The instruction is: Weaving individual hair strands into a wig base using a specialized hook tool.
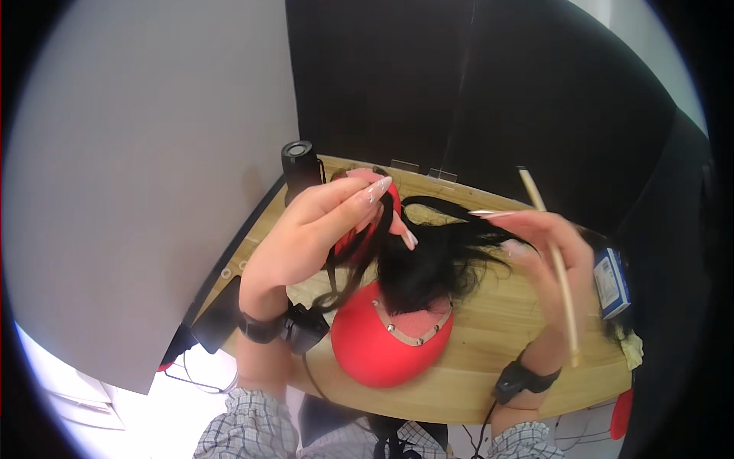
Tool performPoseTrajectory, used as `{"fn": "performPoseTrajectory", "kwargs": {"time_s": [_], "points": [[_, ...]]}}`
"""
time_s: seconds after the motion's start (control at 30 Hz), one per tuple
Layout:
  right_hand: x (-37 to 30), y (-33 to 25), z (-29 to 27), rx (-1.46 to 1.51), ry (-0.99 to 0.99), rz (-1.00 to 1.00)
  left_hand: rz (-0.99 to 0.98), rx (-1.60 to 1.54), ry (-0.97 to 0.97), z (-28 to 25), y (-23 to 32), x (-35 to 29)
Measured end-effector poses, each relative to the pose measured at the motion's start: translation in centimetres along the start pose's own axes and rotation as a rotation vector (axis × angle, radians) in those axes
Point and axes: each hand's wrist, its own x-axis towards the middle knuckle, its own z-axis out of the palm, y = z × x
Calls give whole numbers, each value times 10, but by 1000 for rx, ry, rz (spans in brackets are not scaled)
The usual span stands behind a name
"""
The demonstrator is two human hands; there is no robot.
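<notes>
A lock of black hair lies over a pink mesh patch on a red rounded form. A beige strip with several metal pins edges the patch. My left hand is closed, thumb and fingers pinching dark strands above the form; some strands hang down beside it. My right hand is at the far ends of the hair, to the right. A thin pale wooden stick runs through its fingers, tilted. Whether its fingertips also grip hair ends I cannot tell. Both wrists wear black straps with devices.
A second red form with pink mesh stands behind my left hand. A black cylindrical speaker is at the back left of the wooden table. A blue and white box lies at the right, by dark partition panels.
</notes>
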Motion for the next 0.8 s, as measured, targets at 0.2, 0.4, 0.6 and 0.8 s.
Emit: {"fn": "performPoseTrajectory", "kwargs": {"time_s": [0.2, 0.4, 0.6, 0.8], "points": [[3, -9, 44, -114, 2, -233, -170, 55, 45, 9, 2, -2], [8, 15, 63, -246, -50, -416, -219, 131, 21, 16, -3, -4], [5, 15, 60, -239, -70, -380, -258, 88, 6, 20, 1, -5], [11, 22, 67, -205, -35, -444, -230, 62, -14, 18, 2, -6]]}}
